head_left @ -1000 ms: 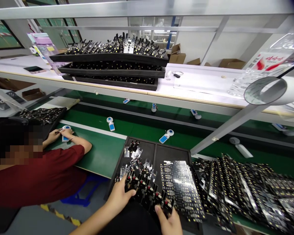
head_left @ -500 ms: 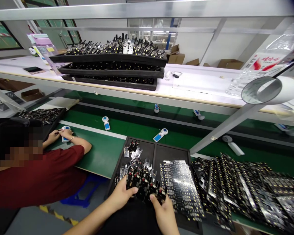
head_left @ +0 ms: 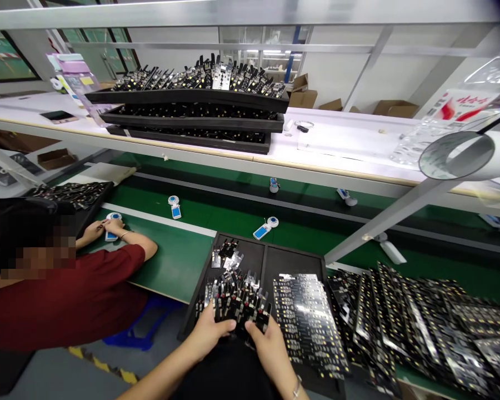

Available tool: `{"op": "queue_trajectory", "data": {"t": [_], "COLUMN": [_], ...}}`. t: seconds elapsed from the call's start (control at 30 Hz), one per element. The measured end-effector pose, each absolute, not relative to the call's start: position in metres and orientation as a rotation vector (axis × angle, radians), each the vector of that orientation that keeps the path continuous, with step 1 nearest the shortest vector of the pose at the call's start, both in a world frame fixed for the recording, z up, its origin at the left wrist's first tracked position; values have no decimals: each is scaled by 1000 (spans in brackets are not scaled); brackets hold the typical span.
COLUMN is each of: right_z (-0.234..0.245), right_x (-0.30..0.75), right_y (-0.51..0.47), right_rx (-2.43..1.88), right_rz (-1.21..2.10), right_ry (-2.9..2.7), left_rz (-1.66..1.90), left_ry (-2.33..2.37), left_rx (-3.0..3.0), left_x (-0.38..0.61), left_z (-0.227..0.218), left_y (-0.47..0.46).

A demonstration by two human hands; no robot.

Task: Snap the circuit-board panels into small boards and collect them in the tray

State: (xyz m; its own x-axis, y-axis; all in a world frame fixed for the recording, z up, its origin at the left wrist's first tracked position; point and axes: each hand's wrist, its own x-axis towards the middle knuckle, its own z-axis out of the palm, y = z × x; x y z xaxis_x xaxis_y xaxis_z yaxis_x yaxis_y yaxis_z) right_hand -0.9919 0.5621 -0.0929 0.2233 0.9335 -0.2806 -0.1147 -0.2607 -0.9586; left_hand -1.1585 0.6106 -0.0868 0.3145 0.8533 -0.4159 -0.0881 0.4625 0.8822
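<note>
A black tray (head_left: 291,261) lies in front of me at the near edge of the green bench. Its left half holds a heap of small black circuit boards (head_left: 237,297) with red and silver parts. Flat panels of boards (head_left: 306,316) fill its right half. My left hand (head_left: 206,333) grips the near left side of the heap, fingers curled round several boards. My right hand (head_left: 266,344) presses against the heap's near right side, fingers closed on the boards. Both hands sit close together, squeezing the pile between them.
A large spread of board panels (head_left: 425,322) covers the bench to the right. Small blue-and-white devices (head_left: 264,229) ride the green conveyor (head_left: 216,214). Stacked black trays (head_left: 191,119) stand on the white shelf. A person in a red shirt (head_left: 66,294) works at the left.
My right hand has slid left along the tray's near edge towards my left hand, bunching the boards into a tighter heap. The devices on the conveyor have drifted left.
</note>
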Motion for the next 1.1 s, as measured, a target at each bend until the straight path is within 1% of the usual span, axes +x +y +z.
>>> {"op": "queue_trajectory", "data": {"t": [0.23,0.43,0.83,1.0,1.1], "right_z": [-84,-85,-77,-86,-93], "right_x": [-1007,-1013,-1015,-1013,-1006], "right_y": [566,573,582,595,602], "right_rx": [-1602,-1732,-1782,-1779,-1723], "right_rz": [927,779,776,775,848], "right_ry": [-1053,-1142,-1182,-1173,-1177], "left_rz": [898,1022,1038,1063,1003], "left_ry": [1221,1282,1323,1367,1340], "left_rx": [1029,1058,1037,1134,1120], "left_x": [-1155,-1153,-1151,-1152,-1155], "left_z": [-91,-96,-104,-112,-117], "left_y": [610,614,620,624,626]}}
